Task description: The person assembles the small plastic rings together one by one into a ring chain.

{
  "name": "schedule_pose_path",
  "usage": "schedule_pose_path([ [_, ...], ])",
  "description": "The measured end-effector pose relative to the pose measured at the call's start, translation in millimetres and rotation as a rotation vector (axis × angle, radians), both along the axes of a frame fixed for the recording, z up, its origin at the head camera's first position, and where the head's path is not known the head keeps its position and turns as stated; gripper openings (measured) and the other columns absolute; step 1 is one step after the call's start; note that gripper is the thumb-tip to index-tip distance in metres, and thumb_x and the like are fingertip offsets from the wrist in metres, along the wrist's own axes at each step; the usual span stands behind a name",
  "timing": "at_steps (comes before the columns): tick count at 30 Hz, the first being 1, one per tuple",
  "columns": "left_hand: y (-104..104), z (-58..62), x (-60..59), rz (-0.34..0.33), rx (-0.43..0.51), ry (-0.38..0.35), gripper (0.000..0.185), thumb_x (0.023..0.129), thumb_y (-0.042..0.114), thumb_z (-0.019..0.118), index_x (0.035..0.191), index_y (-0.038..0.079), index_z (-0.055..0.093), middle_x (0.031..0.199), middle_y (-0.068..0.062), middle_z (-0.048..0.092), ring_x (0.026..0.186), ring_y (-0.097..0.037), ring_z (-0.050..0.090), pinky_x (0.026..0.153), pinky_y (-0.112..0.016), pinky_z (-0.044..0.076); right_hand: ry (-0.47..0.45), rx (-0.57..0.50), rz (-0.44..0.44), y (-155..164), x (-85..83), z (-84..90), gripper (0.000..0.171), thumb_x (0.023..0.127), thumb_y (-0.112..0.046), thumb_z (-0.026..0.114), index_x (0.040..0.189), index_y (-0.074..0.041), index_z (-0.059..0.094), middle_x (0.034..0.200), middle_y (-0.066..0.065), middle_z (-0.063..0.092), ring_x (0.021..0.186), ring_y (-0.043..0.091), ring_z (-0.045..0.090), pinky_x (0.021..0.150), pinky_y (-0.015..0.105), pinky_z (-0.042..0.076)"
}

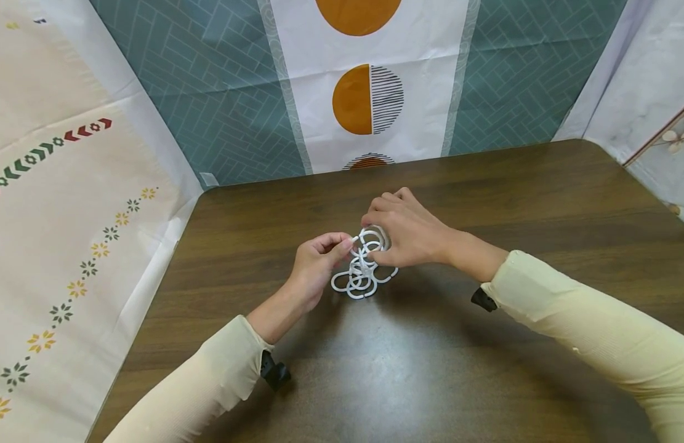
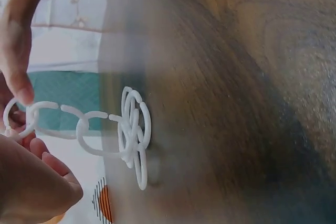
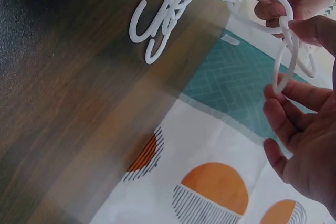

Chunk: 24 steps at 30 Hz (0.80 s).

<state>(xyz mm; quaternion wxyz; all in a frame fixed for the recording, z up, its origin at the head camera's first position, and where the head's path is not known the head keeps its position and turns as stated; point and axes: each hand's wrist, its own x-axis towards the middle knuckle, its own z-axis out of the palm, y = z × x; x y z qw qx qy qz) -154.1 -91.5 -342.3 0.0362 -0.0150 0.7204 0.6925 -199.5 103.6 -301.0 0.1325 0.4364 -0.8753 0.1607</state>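
White plastic C-shaped rings (image 1: pixel 361 271), linked into a chain, hang between my two hands, the lower ones bunched in a heap on the table. My left hand (image 1: pixel 313 266) pinches one upper ring between thumb and forefinger, left of the heap. From the right, my right hand (image 1: pixel 412 232) holds a neighbouring ring (image 3: pixel 286 59) between thumb and fingertips. In the left wrist view, the chain (image 2: pixel 94 132) runs from the hands to the heap (image 2: pixel 137 137). Small gaps show in several rings. Part of the left hand's grip is hidden behind its own palm there.
The brown wooden table (image 1: pixel 253 227) extends around the hands. Behind it hangs a teal and white cloth (image 1: pixel 425 111) with orange circles. A cream patterned cloth (image 1: pixel 59 246) hangs at the left. Dark straps (image 1: pixel 274 370) sit at both wrists, below the pale sleeves.
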Motion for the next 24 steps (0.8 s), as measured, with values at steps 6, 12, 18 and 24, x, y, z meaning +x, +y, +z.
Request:
schedule_pose_path([
  [6, -2.1, 0.0, 0.4, -0.036, -0.002, -0.033, 0.018, 0.092, 0.013, 0.065, 0.1, -0.003, 0.068, 0.082, 0.002, 0.064, 0.079, -0.014, 0.058, 0.075, -0.032, 0.043, 0.15, -0.121, 0.018, 1.6, -4.9, -1.4, 0.04, 0.071, -0.032, 0.075, 0.102, -0.008, 0.068, 0.095, 0.005, 0.059, 0.092, 0.025, 0.049, 0.08, 0.043, 0.032],
  [12, -3.3, -0.9, -2.1, -0.046, 0.062, -0.015, 0.024, 0.097, 0.017, 0.058, 0.107, -0.003, 0.068, 0.088, -0.001, 0.068, 0.082, -0.018, 0.056, 0.076, -0.032, 0.043, 0.199, -0.201, 0.065, -0.9, -4.5, -4.1, 0.041, 0.071, -0.031, 0.077, 0.102, -0.006, 0.067, 0.095, 0.006, 0.059, 0.091, 0.025, 0.049, 0.08, 0.043, 0.032],
  [18, -2.6, 0.5, -0.6, -0.063, 0.048, -0.031, 0.026, 0.095, 0.015, 0.06, 0.112, -0.003, 0.067, 0.087, 0.009, 0.068, 0.088, -0.017, 0.06, 0.084, -0.039, 0.04, 0.221, -0.232, 0.094, -3.3, -3.8, -6.0, 0.042, 0.071, -0.031, 0.079, 0.102, -0.006, 0.067, 0.096, 0.006, 0.059, 0.091, 0.024, 0.049, 0.081, 0.043, 0.032],
  [24, -2.6, 3.3, 0.1, -0.171, 0.123, -0.011, 0.021, 0.095, 0.014, 0.059, 0.108, 0.001, 0.069, 0.094, 0.008, 0.071, 0.09, -0.012, 0.059, 0.086, -0.038, 0.037, 0.224, -0.246, 0.116, -4.8, -3.3, -7.1, 0.046, 0.07, -0.03, 0.083, 0.105, -0.005, 0.067, 0.098, 0.007, 0.06, 0.092, 0.024, 0.049, 0.082, 0.043, 0.032],
])
